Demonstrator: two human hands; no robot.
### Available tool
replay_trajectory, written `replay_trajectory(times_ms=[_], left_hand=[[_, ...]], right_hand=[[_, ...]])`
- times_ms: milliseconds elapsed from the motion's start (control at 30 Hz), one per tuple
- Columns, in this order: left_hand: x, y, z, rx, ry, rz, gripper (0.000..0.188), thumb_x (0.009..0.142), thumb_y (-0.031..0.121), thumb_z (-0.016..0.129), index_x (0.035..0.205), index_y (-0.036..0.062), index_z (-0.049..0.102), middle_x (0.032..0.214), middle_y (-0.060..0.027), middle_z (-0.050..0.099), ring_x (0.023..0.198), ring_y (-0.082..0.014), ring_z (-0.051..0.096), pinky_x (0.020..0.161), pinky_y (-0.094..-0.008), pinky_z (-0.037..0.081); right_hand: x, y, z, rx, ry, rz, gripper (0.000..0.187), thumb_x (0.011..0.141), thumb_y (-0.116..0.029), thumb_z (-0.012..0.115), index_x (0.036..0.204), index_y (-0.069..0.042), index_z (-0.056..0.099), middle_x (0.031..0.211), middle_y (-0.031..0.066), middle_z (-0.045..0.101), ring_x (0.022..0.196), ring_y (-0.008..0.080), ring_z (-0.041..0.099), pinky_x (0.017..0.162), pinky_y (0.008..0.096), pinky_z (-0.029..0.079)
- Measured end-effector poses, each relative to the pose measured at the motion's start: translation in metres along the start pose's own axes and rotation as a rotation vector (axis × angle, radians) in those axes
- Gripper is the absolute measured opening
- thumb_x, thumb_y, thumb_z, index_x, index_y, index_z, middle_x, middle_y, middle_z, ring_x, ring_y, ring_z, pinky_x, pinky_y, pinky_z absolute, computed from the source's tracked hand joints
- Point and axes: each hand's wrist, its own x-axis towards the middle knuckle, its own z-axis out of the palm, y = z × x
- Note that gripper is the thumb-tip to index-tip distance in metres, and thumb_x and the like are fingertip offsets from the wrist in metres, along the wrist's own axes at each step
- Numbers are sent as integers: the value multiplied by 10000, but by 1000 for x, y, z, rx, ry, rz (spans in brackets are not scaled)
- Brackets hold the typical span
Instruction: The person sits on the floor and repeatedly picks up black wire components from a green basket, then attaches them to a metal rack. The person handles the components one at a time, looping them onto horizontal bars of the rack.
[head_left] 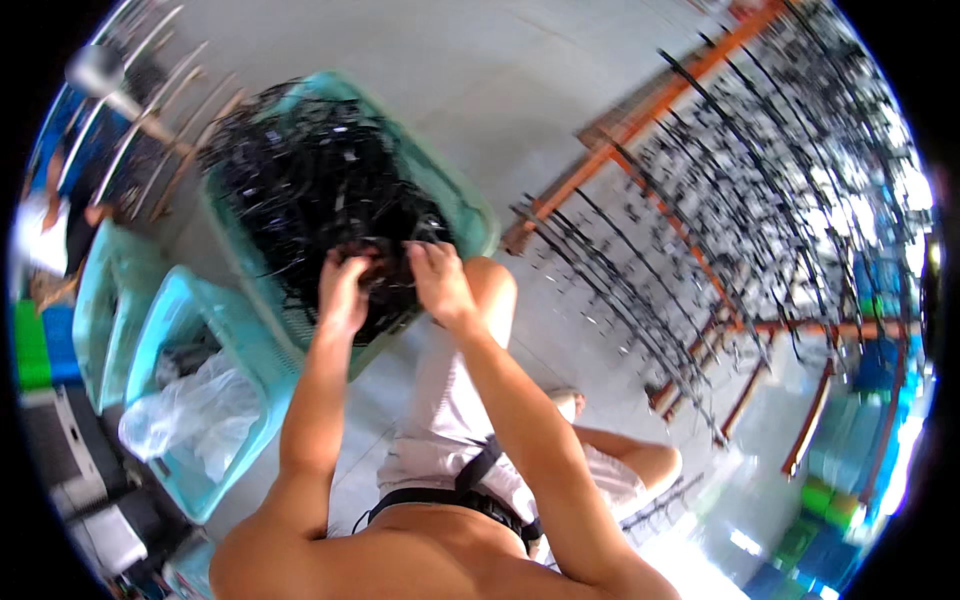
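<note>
Black pieces (310, 180) fill the crate (462, 205) beneath both hands (443, 283).

The person wore pale shorts (420, 455) ending near the knees. A black belt (428, 495) circled the waist, and a dark strap (478, 466) crossed the shorts' front. Torso (450, 545), arms (312, 430) and fingers (419, 258) were bare.
</note>
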Motion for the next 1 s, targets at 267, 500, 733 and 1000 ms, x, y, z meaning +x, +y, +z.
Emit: replay_trajectory(times_ms=[267, 500, 733, 1000], left_hand=[[-13, -5, 7, 241, -252, -118, 509, 746, 20, 698, 1211, 74, 498, 1056, 0, 592, 989, -137, 569, 872, -273, 447], [-3, -2, 14, 63, -43, 10, 162, 792, -31, 620, 942, 26, 598, 859, -58, 647, 781, -177, 639, 732, -283, 513], [-20, 9, 36, -3, -183, -190, 203, 811, 34, 625, 1012, 26, 601, 922, -75, 655, 851, -196, 637, 791, -331, 507], [-2, 6, 13, -49, -178, -113, 279, 840, 38, 564, 1119, 53, 547, 950, -60, 604, 872, -204, 616, 849, -353, 478]], right_hand=[[-3, -30, -3, -262, -167, 215, 198, 882, -199, 514, 885, -9, 570, 941, 216, 613, 871, 401, 596, 774, 473, 492], [1, -25, 4, -154, -71, 237, 206, 875, -199, 528, 879, -15, 622, 900, 228, 621, 811, 423, 596, 719, 469, 503], [6, -21, -8, 601, 77, 713, 249, 847, -217, 583, 732, 2, 614, 590, 51, 573, 536, 189, 539, 510, 329, 417], [22, -15, -32, 1280, -187, 645, 254, 888, -199, 530, 1027, 13, 540, 667, 16, 450, 650, 154, 429, 669, 275, 364]])
